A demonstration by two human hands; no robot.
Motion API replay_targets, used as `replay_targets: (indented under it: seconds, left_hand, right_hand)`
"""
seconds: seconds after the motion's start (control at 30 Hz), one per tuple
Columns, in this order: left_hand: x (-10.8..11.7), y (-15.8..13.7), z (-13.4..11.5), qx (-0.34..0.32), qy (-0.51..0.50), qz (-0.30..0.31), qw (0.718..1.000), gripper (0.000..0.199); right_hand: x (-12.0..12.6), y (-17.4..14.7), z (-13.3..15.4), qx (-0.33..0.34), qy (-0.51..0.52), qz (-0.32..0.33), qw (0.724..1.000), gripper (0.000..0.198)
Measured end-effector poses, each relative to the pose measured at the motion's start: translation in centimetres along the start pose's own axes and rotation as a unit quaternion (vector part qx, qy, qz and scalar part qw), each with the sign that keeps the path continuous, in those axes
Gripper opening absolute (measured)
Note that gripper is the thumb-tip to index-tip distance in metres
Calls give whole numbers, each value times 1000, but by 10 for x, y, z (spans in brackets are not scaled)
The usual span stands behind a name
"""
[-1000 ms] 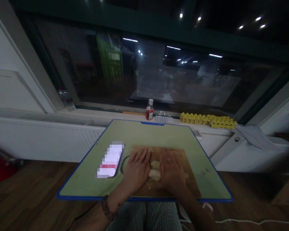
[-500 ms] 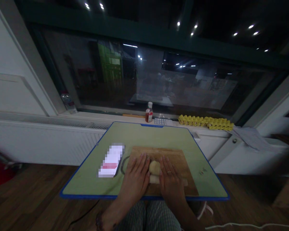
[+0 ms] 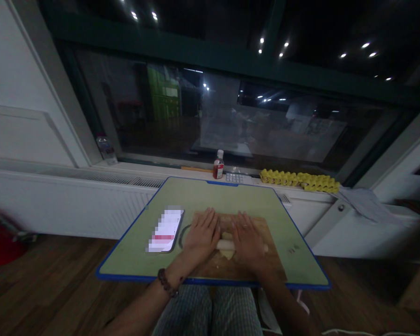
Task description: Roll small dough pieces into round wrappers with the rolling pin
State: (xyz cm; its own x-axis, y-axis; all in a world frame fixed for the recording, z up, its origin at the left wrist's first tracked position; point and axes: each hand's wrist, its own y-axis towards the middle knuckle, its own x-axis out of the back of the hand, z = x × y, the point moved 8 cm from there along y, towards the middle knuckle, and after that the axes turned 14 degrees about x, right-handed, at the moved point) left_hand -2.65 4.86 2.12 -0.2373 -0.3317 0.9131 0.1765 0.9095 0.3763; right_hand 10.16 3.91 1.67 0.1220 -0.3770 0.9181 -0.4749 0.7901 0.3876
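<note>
A pale rolling pin lies crosswise on a wooden board. Under its middle is a flattened piece of dough, showing both in front of and behind the pin. My left hand rests flat over the pin's left part, fingers stretched forward. Over the right part lies my right hand, also flat with fingers extended. Both palms press down on the pin without wrapping round it. The pin's left end is hidden beneath my left hand; its right tip shows past my right hand.
The board sits on a green folding table with a blue rim. A phone lies left of my left hand, beside a dark ring-shaped mark. On the windowsill behind stand a small bottle, a yellow egg tray and a clear bottle.
Both hands and the rolling pin have moved forward, away from me. The dough was a rounded lump beyond the pin; now it is flattened under it. The view has shifted slightly.
</note>
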Motion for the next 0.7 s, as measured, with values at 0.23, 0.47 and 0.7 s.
replay_targets:
  seconds: [0.23,0.47,0.7]
  left_hand:
    - [-2,38,6,22,-13,39,999,43]
    - [-10,59,10,33,-20,55,998,36]
    - [37,49,3,-5,-44,-90,995,25]
  right_hand:
    - [-11,23,-15,62,-26,6,998,38]
    - [15,33,-26,28,18,-87,996,31]
    - [28,11,0,146,55,-26,987,25]
